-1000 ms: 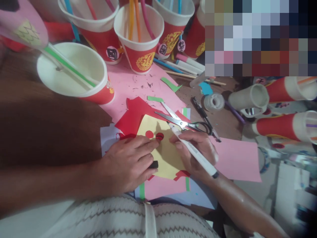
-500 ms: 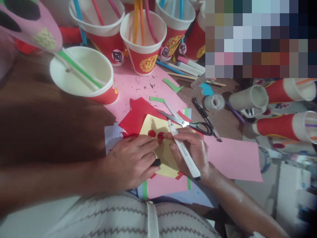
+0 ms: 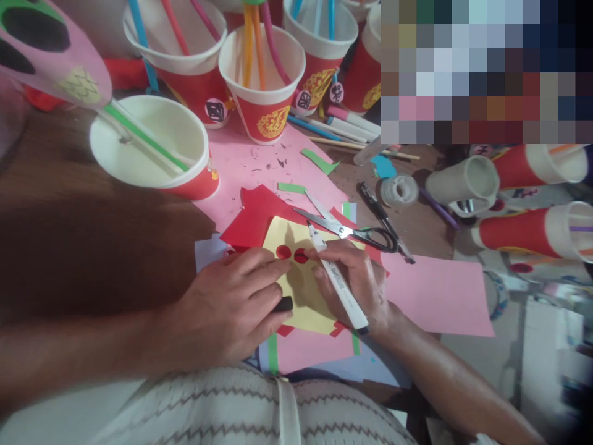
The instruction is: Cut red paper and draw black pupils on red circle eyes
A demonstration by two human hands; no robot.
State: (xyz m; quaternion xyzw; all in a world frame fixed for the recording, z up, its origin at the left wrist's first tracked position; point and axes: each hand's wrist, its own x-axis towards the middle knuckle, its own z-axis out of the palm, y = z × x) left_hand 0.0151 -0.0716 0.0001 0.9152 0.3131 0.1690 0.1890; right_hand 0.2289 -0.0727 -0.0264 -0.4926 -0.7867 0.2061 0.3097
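A white marker (image 3: 340,284) slants through my right hand (image 3: 354,272), its uncapped black tip pointing away from me. That hand's index fingertip touches the edge of a small red paper circle (image 3: 301,256) marked with black lines. Beside it, a second red circle (image 3: 283,251) looks unmarked. Both circles lie on a sheet of yellow paper (image 3: 301,312). My left hand (image 3: 243,296) rests over the sheet's left side, with a black marker cap (image 3: 284,304) held between its lower fingers. Scissors (image 3: 343,230) lie with their blades spread just beyond the yellow sheet.
Several red-and-white paper cups (image 3: 266,102) with coloured straws stand at the back. One wide cup (image 3: 204,167) at left holds a green straw. Red paper scraps (image 3: 259,213), pink paper (image 3: 440,296), a black pen (image 3: 385,221) and a tape roll (image 3: 399,190) lie around.
My left hand has slid slightly left with the cap, uncovering more of the yellow paper and red circles. The marker in my right hand has shifted slightly left.
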